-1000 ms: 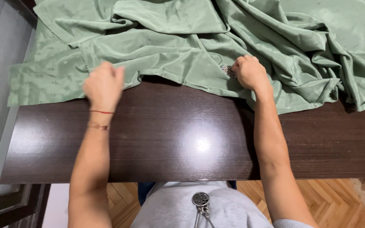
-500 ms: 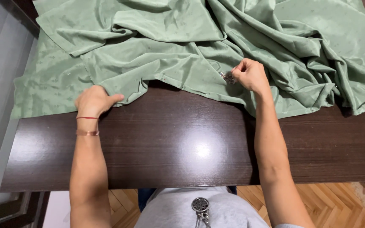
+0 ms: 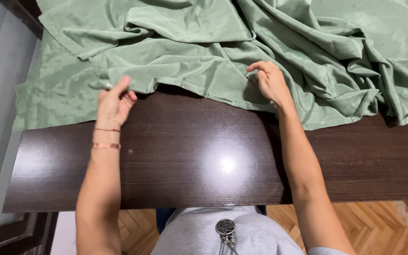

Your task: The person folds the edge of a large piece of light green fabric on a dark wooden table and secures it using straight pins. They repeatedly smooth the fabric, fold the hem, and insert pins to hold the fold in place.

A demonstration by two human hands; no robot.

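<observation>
Filling the frame beneath everything: dark glossy wooden table, herringbone parquet floor showing below its near edge. Sprawling rumpled over the table's far half: green patterned fabric. Pinching that fabric's near hem with the left hand, fingers closed on the edge. Gripping the same hem farther along with the right hand, fingertips clamped. Probably best keeping both grips level and the hem taut between them.

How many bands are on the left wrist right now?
2: a thin red string nearer the left hand, and a copper-coloured bangle just below it toward the elbow. The wrist's underside is hidden.
</observation>
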